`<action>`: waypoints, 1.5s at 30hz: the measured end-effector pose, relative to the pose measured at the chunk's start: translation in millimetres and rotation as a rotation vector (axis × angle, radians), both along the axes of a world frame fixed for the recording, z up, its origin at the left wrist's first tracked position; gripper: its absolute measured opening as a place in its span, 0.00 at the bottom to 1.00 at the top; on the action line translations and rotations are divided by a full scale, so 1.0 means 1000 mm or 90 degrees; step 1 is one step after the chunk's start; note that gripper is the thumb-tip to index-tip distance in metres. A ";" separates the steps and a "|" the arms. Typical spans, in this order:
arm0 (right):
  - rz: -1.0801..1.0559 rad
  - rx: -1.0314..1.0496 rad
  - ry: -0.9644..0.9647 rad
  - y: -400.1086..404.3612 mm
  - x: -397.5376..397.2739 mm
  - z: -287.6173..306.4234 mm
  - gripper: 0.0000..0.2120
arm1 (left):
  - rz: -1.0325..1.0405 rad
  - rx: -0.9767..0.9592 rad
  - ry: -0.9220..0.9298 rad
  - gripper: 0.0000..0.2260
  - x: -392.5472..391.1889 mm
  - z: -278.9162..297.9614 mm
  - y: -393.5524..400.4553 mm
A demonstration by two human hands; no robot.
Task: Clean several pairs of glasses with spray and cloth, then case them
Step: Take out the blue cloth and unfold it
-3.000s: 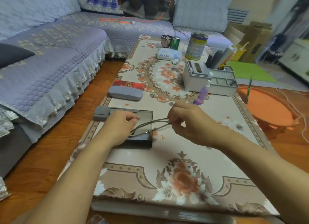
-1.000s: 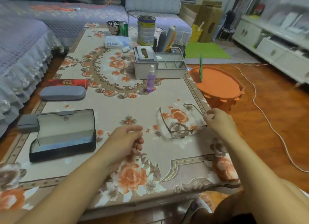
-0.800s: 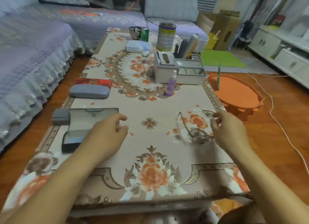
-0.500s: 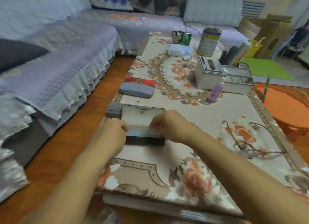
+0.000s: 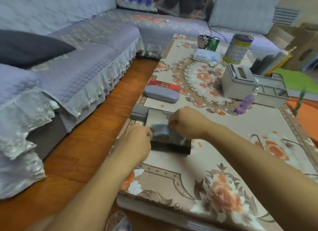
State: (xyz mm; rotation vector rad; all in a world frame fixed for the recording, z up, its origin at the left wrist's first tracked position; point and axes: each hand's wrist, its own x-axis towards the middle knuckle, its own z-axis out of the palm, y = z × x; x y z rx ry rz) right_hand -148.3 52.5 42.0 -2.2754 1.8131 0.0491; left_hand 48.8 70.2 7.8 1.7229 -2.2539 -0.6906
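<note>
Item: open black rectangular hard-shell glasses case (image 5: 172,147) with grey lining, lid up, lying near the left edge of the floral-patterned tablecloth-covered coffee table (image 5: 215,158). Contents in hand: a soft blue-grey cleaning cloth (image 5: 160,130), bunched over the case's interior. Left hand (image 5: 136,141) sits at the case's left end, fingers curled at the cloth's edge; whether it pinches cloth or steadies the case cannot be told. Right hand (image 5: 187,124) is over the case, fingertips closed in a pinch on the cloth's upper right part. Wire-framed clear-lens spectacles (image 5: 268,144) lie unfolded on the table well to the right, apart from both hands. Purple-tinted clear spray bottle (image 5: 246,103) stands beyond, just in front of a grey plastic desk organiser (image 5: 254,87). Also present: closed grey oval glasses case (image 5: 161,96), red flat packet (image 5: 164,85) touching it behind, small grey box (image 5: 138,112) at the open lid's left corner. Step judged: drawing the cloth out for wiping. Handling note: lift the cloth by one corner so it unfolds freely; hold the case down with the left hand so it does not slide or tip; keep fingers off the cloth's centre, which will meet the lenses; leave the lid open for casing.
</note>
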 end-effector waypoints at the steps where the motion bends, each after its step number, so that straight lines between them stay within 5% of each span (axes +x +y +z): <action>1: -0.030 -0.005 -0.071 0.007 -0.007 0.014 0.09 | 0.012 0.009 0.047 0.09 -0.001 0.003 0.001; 4: -0.103 0.013 -0.269 0.040 -0.023 0.046 0.09 | 0.039 0.129 0.272 0.09 -0.012 0.012 0.014; 8: -0.197 0.064 -0.533 0.082 -0.030 0.059 0.12 | 0.097 0.521 0.795 0.17 -0.046 0.028 0.040; 11: -0.273 0.058 -0.564 0.104 -0.033 0.053 0.14 | 0.113 0.602 0.899 0.31 -0.058 0.032 0.047; 15: -0.347 0.008 -0.501 0.125 -0.034 0.043 0.15 | 0.118 0.599 0.904 0.24 -0.059 0.032 0.051; 20: -0.359 -0.050 -0.482 0.136 -0.036 0.043 0.15 | 0.194 0.335 0.686 0.08 -0.069 0.023 0.064; 23: -0.358 -0.073 -0.475 0.137 -0.038 0.043 0.15 | 0.126 0.382 0.729 0.14 -0.069 0.028 0.069; 26: -0.363 -0.072 -0.444 0.139 -0.036 0.042 0.13 | 0.037 0.324 0.664 0.07 -0.072 0.026 0.070; 34: -0.461 -0.170 -0.422 0.138 -0.051 0.037 0.13 | 0.137 0.337 0.776 0.10 -0.060 0.037 0.053; 37: -0.572 -0.240 -0.563 0.133 -0.063 0.036 0.12 | 0.229 0.332 0.856 0.04 -0.049 0.038 0.038; 41: -0.525 -0.219 -0.782 0.119 -0.054 0.037 0.11 | 0.237 0.354 0.812 0.06 -0.052 0.032 0.032; 45: -0.341 -0.383 -0.722 0.110 -0.038 0.053 0.09 | 0.164 0.244 0.890 0.09 -0.050 0.044 0.022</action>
